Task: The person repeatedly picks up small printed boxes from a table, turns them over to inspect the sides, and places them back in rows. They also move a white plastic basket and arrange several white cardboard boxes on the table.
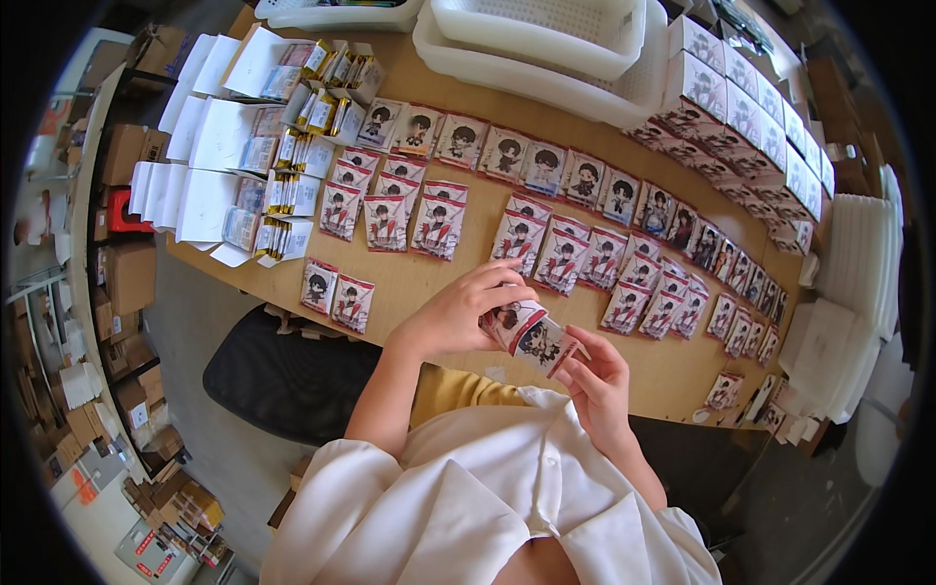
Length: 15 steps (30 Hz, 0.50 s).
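Observation:
Just past the table's front edge, my left hand (458,310) is closed around a few overlapping card packets (542,341), white with red borders and printed cartoon figures. The fingers and thumb of my right hand (598,380) pinch the lower right end of the packets. How many are in the bundle, I cannot tell. Beyond my hands, similar packets (563,261) lie in overlapping groups on the wooden table (468,229). Two loose packets (336,295) lie side by side near the front edge, left of my left hand.
Open white boxes (219,134) holding gold packets (317,112) stand at the left. A long row of packets (509,154) crosses the back. White plastic bins (546,63) sit behind, stacked printed boxes (746,112) at the right. A black chair (278,380) is at the front left.

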Each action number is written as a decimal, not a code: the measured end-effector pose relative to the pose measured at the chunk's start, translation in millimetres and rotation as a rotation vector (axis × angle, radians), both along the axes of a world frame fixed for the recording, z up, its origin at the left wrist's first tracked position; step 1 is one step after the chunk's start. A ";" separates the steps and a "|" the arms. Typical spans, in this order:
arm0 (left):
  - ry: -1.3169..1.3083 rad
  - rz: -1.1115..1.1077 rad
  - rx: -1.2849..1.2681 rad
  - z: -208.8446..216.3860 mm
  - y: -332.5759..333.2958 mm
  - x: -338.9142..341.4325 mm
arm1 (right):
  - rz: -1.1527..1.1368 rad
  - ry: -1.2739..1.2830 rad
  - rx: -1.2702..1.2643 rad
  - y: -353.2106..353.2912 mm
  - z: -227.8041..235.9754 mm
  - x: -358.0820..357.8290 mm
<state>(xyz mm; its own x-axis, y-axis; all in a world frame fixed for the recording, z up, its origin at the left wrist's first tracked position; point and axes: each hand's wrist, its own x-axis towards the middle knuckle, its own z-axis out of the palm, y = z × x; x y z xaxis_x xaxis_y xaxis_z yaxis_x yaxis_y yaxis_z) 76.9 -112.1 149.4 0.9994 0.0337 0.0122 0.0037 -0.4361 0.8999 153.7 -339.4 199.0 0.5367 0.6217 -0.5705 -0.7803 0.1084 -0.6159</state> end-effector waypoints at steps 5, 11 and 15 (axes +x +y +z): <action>0.023 0.007 -0.017 0.3 6.2 1.1 | 0.027 0.017 -0.011 6.2 -3.5 4.4; 0.011 0.012 -0.031 2.3 14.1 2.8 | 0.031 0.028 -0.029 11.8 -3.8 7.3; 0.026 0.026 0.004 4.1 14.5 2.3 | 0.004 -0.055 -0.069 21.0 -5.2 5.3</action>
<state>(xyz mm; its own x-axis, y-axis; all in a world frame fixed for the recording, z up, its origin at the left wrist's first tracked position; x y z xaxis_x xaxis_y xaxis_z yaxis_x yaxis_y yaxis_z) 79.2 -97.6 153.5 0.9981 0.0600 -0.0137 0.0387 -0.4387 0.8978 159.0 -318.5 193.7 0.5659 0.5841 -0.5819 -0.7454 0.0609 -0.6638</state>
